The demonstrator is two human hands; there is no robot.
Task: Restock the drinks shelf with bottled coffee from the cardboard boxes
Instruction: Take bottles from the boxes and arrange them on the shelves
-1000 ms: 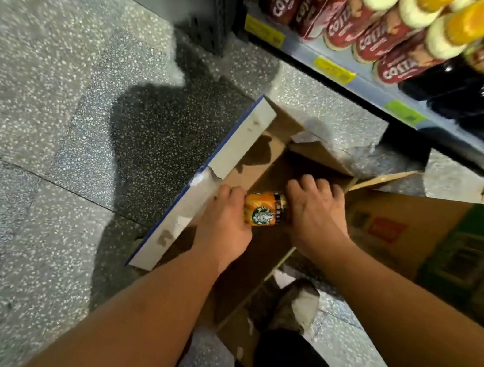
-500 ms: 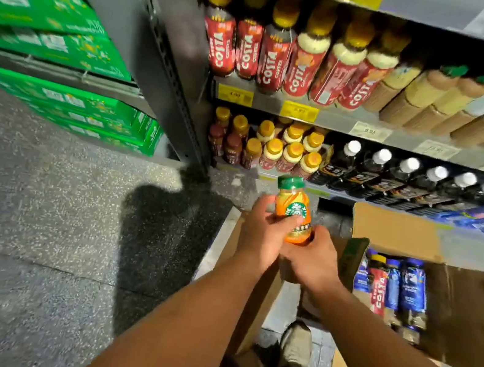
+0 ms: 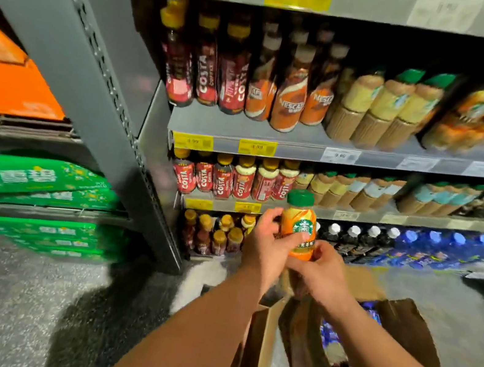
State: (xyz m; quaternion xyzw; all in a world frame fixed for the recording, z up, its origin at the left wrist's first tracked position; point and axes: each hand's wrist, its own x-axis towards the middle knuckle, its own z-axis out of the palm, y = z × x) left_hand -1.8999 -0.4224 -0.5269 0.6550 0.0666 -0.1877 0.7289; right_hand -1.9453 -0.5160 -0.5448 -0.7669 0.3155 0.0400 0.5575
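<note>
Down by my knees, the cardboard box [image 3: 257, 348] I had been reaching into a second before stood open on the floor, its inside hidden from me, while the neighbouring box [image 3: 406, 328] showed blue-labelled bottles. Ahead, my left grip [image 3: 265, 245] and right grip [image 3: 326, 272] were both clamped round the orange bottled coffee [image 3: 299, 229], now lifted clear and upright, so I judged shelving came next. Beyond, the shelf [image 3: 306, 141] carried Costa bottles [image 3: 222, 179] and green-capped ones [image 3: 389, 112].
</note>
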